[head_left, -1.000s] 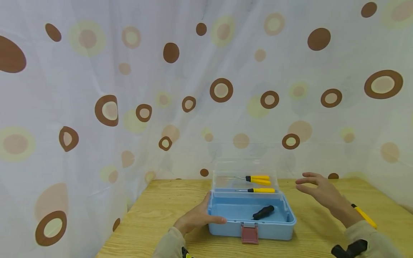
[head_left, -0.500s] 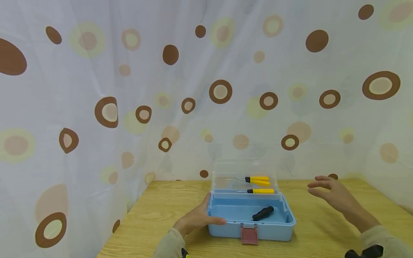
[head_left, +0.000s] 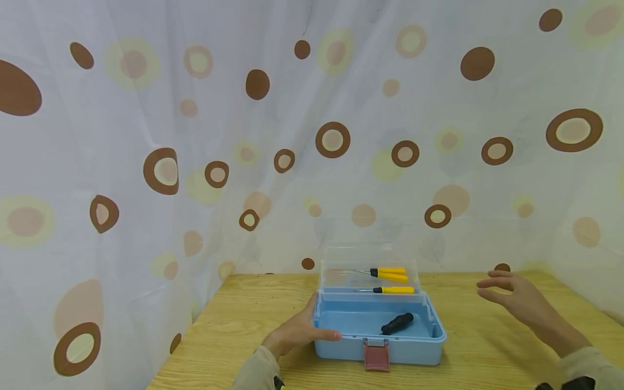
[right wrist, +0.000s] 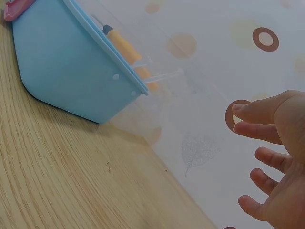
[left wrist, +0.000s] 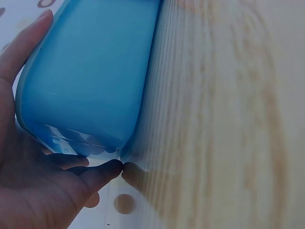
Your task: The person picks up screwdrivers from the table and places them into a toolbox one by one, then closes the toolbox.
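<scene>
A light blue toolbox stands on the table with its clear lid tipped back. My left hand holds its left end, thumb along the front wall and fingers round the back corner, as the left wrist view shows too. Inside the box lies a screwdriver with a black handle. In the raised lid lie yellow-handled screwdrivers: two together and one lower. My right hand hovers to the right of the box with fingers loosely bent and nothing in them.
A red latch hangs down from the box's front. The wooden table reaches back to a white curtain printed with brown and green spots, which also runs along the left side.
My right hand has drawn away to the right and a little lower. A yellow-handled tool seen beside the right forearm one second ago no longer shows. My left hand and the toolbox have stayed put.
</scene>
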Demonstrator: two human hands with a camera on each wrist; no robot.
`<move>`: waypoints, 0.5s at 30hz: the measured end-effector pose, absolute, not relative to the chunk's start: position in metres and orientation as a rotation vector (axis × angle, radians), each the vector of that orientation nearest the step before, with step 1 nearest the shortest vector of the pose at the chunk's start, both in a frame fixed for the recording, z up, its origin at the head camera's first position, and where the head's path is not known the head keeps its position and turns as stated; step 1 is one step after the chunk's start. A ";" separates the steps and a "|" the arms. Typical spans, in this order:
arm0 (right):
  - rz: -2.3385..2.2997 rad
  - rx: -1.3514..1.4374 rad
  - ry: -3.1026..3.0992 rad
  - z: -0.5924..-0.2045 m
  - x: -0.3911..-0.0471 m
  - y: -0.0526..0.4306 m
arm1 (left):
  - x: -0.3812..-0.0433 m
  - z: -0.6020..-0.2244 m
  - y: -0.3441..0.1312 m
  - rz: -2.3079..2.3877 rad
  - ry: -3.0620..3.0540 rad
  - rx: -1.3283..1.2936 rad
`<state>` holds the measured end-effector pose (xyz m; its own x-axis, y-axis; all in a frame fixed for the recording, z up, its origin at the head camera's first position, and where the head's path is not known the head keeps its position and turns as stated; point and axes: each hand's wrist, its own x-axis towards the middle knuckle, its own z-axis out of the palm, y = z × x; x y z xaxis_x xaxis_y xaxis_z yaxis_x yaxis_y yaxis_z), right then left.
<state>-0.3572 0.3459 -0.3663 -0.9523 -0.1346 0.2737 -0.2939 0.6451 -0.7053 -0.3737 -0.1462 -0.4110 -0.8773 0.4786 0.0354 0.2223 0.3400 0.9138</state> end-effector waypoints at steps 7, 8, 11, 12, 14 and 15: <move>1.182 0.345 -2.664 -0.368 -0.353 0.356 | -0.373 -0.411 -0.146 1.557 2.363 0.636; 1.178 0.342 -2.669 -0.369 -0.353 0.358 | -0.373 -0.411 -0.146 1.557 2.363 0.638; 1.149 0.329 -2.694 -0.370 -0.355 0.366 | -0.374 -0.411 -0.146 1.563 2.355 0.652; 1.140 0.320 -2.702 -0.371 -0.355 0.368 | -0.374 -0.411 -0.146 1.564 2.354 0.658; 1.118 0.304 -2.717 -0.374 -0.357 0.374 | -0.374 -0.410 -0.146 1.566 2.350 0.667; 1.100 0.297 -2.724 -0.375 -0.357 0.376 | -0.374 -0.410 -0.146 1.568 2.347 0.669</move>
